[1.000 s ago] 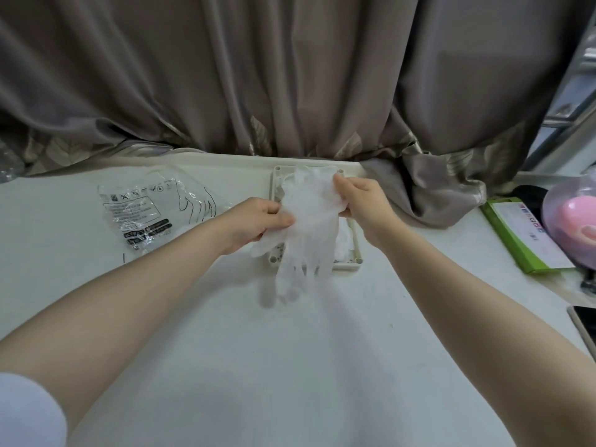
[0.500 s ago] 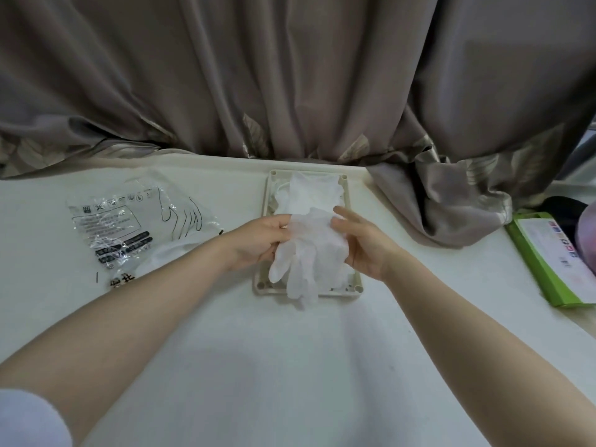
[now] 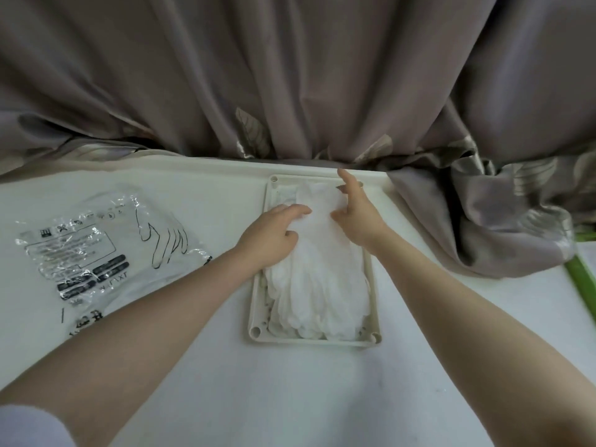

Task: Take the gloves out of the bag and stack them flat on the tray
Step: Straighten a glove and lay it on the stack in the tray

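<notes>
A cream rectangular tray point(image 3: 258, 304) lies at the middle of the white table, near the curtain. White translucent gloves point(image 3: 319, 285) lie stacked flat in it, finger ends toward me. My left hand point(image 3: 271, 237) rests on the left side of the top glove's cuff end, fingers loosely bent. On the right side of the cuff my right hand point(image 3: 358, 214) touches the glove with spread fingers, index finger raised. A clear plastic glove bag point(image 3: 96, 250) with black print lies flat on the table to the left.
A grey-brown curtain point(image 3: 322, 91) hangs behind the table, and its folds point(image 3: 483, 221) pile on the table right of the tray. A green box edge point(image 3: 580, 279) shows at the far right. The white table surface point(image 3: 290, 398) stretches toward me.
The glove that both hands held up above the tray now lies flat on the stack. Both hands have moved down and forward onto its cuff end.
</notes>
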